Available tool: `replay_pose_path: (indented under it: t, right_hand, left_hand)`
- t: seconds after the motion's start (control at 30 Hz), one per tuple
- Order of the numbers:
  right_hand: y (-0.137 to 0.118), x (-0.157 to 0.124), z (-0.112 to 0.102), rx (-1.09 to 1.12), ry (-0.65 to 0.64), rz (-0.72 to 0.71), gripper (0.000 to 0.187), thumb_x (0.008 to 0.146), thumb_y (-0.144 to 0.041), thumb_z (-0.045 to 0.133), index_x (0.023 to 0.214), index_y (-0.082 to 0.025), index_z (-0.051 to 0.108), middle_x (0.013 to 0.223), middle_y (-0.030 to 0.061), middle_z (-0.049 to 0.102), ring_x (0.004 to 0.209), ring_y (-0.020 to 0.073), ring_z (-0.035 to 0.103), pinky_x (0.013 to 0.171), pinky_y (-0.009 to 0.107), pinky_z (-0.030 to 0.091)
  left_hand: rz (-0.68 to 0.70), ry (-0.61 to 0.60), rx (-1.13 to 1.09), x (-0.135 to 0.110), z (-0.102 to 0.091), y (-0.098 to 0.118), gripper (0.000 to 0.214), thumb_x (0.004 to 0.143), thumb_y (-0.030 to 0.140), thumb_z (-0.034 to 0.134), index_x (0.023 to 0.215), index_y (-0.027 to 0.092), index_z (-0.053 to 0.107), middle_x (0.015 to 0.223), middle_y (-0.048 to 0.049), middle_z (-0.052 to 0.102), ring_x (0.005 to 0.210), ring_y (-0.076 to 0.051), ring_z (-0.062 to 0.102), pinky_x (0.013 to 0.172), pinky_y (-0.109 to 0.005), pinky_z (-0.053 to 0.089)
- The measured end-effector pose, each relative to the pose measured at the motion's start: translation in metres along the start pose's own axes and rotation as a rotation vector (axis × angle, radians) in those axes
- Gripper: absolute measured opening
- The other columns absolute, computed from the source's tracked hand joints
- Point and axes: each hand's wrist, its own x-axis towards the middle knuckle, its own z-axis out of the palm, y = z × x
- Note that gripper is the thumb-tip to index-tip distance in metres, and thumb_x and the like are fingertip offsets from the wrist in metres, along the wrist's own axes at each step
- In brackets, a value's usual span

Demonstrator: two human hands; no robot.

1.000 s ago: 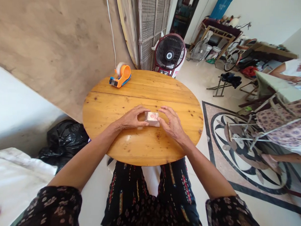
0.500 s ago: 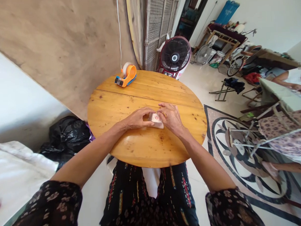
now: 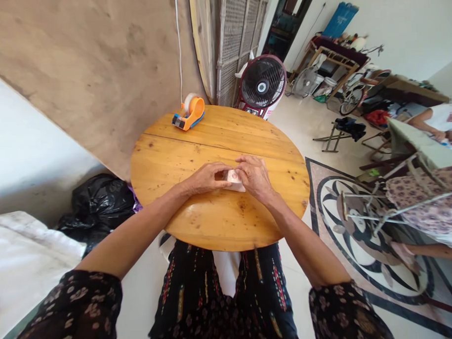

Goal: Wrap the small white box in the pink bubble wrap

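A small pale box with a red round mark (image 3: 233, 178) lies near the middle of the round wooden table (image 3: 173, 156). My left hand (image 3: 206, 178) grips its left side with curled fingers. My right hand (image 3: 254, 176) closes over its right side and top, hiding much of it. Both hands rest on the tabletop.
An orange tape dispenser (image 3: 189, 113) sits at the table's far edge. A standing fan (image 3: 262, 85) is behind the table. Black bags (image 3: 97, 198) lie on the floor at left. Another person sits at a table (image 3: 420, 143) to the right.
My right hand has moved in from beside the small box to close over its right side and top. The left hand has kept its hold.
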Motion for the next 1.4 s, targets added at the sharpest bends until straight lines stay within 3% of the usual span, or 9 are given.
replay_pose_path:
  t: [0.27, 0.47, 0.6, 0.7, 0.9, 1.03, 1.2, 1.3, 1.4]
  right_hand:
    - [-0.01, -0.008, 0.007, -0.001, -0.005, 0.076, 0.024, 0.092, -0.018, 0.053, 0.085, -0.021, 0.075, 0.115, 0.0085, 0.068, 0.112, 0.0262, 0.057, 0.1, 0.045, 0.039]
    - [-0.025, -0.033, 0.008, -0.09, 0.016, 0.081, 0.034, 0.099, -0.039, 0.048, 0.114, -0.02, 0.071, 0.145, 0.0137, 0.051, 0.141, 0.0322, 0.037, 0.111, 0.051, 0.032]
    - [-0.023, -0.056, -0.001, -0.028, -0.009, 0.126, 0.042, 0.1, -0.045, 0.042, 0.132, -0.025, 0.061, 0.157, 0.0127, 0.037, 0.143, 0.0333, 0.035, 0.111, 0.058, 0.032]
    - [-0.016, -0.08, -0.008, 0.087, 0.105, 0.232, 0.046, 0.102, -0.045, 0.034, 0.135, -0.025, 0.058, 0.158, 0.0127, 0.036, 0.142, 0.0304, 0.038, 0.112, 0.06, 0.031]
    - [-0.016, -0.133, -0.017, 0.197, 0.21, 0.335, 0.037, 0.1, -0.042, 0.041, 0.115, -0.023, 0.069, 0.149, 0.0126, 0.048, 0.139, 0.029, 0.044, 0.114, 0.061, 0.031]
    - [-0.018, -0.171, -0.028, 0.225, 0.449, 0.376, 0.033, 0.099, -0.039, 0.044, 0.109, -0.021, 0.07, 0.145, 0.0126, 0.05, 0.137, 0.0271, 0.047, 0.115, 0.055, 0.034]
    - [0.014, -0.227, -0.04, 0.189, 0.61, 0.535, 0.03, 0.095, -0.04, 0.052, 0.099, -0.018, 0.072, 0.134, 0.0137, 0.059, 0.128, 0.0271, 0.054, 0.112, 0.05, 0.039]
    - [0.053, -0.255, -0.043, 0.255, 0.495, 0.711, 0.033, 0.088, -0.045, 0.058, 0.092, -0.017, 0.073, 0.115, 0.0141, 0.069, 0.114, 0.0283, 0.062, 0.108, 0.049, 0.042]
    - [0.091, -0.271, -0.04, 0.514, 0.202, 1.049, 0.034, 0.071, -0.045, 0.076, 0.093, -0.02, 0.075, 0.105, 0.0098, 0.074, 0.112, 0.0318, 0.062, 0.11, 0.05, 0.037]
  left_hand:
    - [0.005, 0.031, 0.028, 0.0, 0.002, -0.002, 0.045, 0.083, 0.049, 0.068, 0.118, 0.02, 0.067, 0.107, -0.0068, 0.072, 0.095, -0.021, 0.063, 0.087, -0.033, 0.047]
    - [0.027, 0.083, 0.025, 0.001, 0.007, -0.011, 0.049, 0.081, 0.054, 0.068, 0.115, 0.019, 0.068, 0.109, -0.0088, 0.071, 0.097, -0.022, 0.064, 0.088, -0.034, 0.049]
    - [0.027, 0.071, 0.066, 0.001, 0.006, -0.009, 0.05, 0.08, 0.053, 0.068, 0.115, 0.018, 0.067, 0.106, -0.0084, 0.071, 0.095, -0.021, 0.065, 0.087, -0.033, 0.05]
    - [0.009, 0.046, 0.072, 0.0, 0.004, -0.006, 0.051, 0.079, 0.05, 0.069, 0.118, 0.018, 0.066, 0.111, -0.0093, 0.069, 0.098, -0.022, 0.065, 0.089, -0.035, 0.051]
    - [0.0, 0.031, -0.003, -0.002, 0.006, -0.007, 0.073, 0.073, 0.054, 0.074, 0.133, 0.017, 0.056, 0.132, -0.013, 0.06, 0.114, -0.025, 0.061, 0.099, -0.038, 0.051]
    - [-0.033, 0.025, -0.033, -0.002, 0.007, -0.007, 0.08, 0.07, 0.055, 0.074, 0.136, 0.015, 0.053, 0.134, -0.0147, 0.057, 0.114, -0.025, 0.062, 0.1, -0.037, 0.051]
    - [-0.082, 0.086, -0.104, -0.004, -0.001, -0.008, 0.069, 0.077, 0.054, 0.064, 0.133, 0.015, 0.056, 0.127, -0.0133, 0.061, 0.11, -0.026, 0.063, 0.097, -0.039, 0.052]
    - [-0.11, 0.201, -0.158, -0.006, -0.006, -0.017, 0.063, 0.081, 0.054, 0.057, 0.13, 0.014, 0.06, 0.126, -0.0126, 0.063, 0.111, -0.028, 0.062, 0.098, -0.042, 0.05]
    - [-0.122, 0.352, -0.101, -0.004, -0.008, -0.029, 0.055, 0.081, 0.053, 0.057, 0.118, 0.013, 0.066, 0.121, -0.0117, 0.065, 0.108, -0.026, 0.062, 0.099, -0.041, 0.048]
